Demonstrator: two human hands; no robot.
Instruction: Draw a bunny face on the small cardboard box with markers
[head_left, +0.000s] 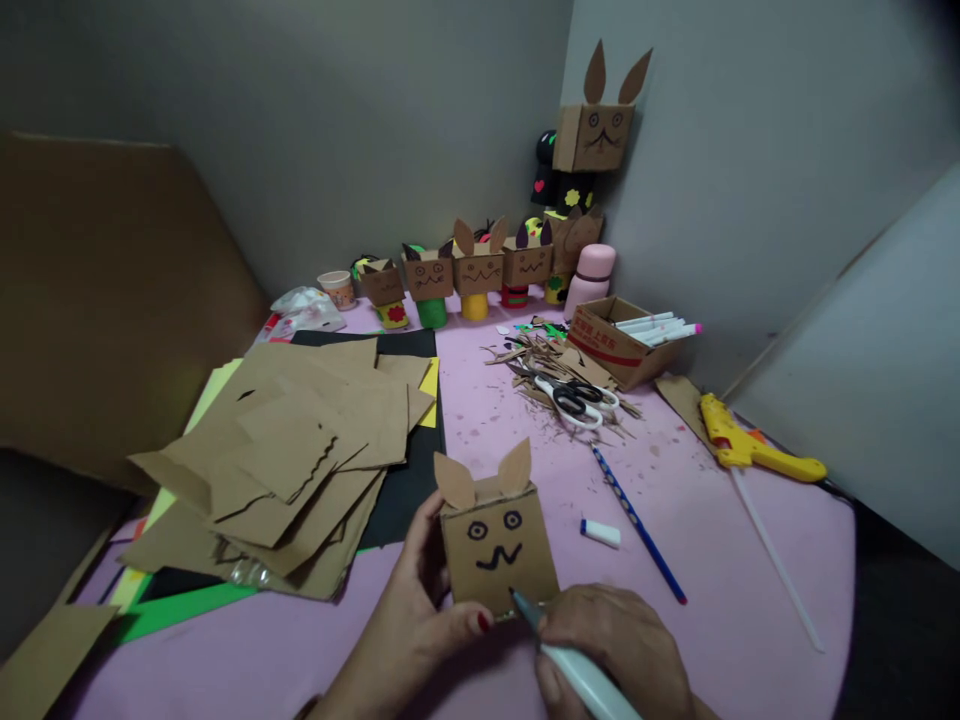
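Observation:
A small brown cardboard box (499, 545) with two ears and a drawn face stands on the pink table (720, 560) near the front. My left hand (420, 620) grips its left side and lower edge, fingers closed around it. My right hand (622, 650) holds a white marker (577, 670) in a closed grip. The marker's dark tip touches the bottom of the box's front, just below the drawn mouth.
A stack of brown cardboard sheets (300, 450) lies to the left. Scissors (577, 400) rest on cardboard scraps, with a blue pencil (637, 525), an eraser (600, 533), a yellow glue gun (750, 445) and a box of markers (622, 340) on the right. Finished cardboard figures (480, 270) line the back.

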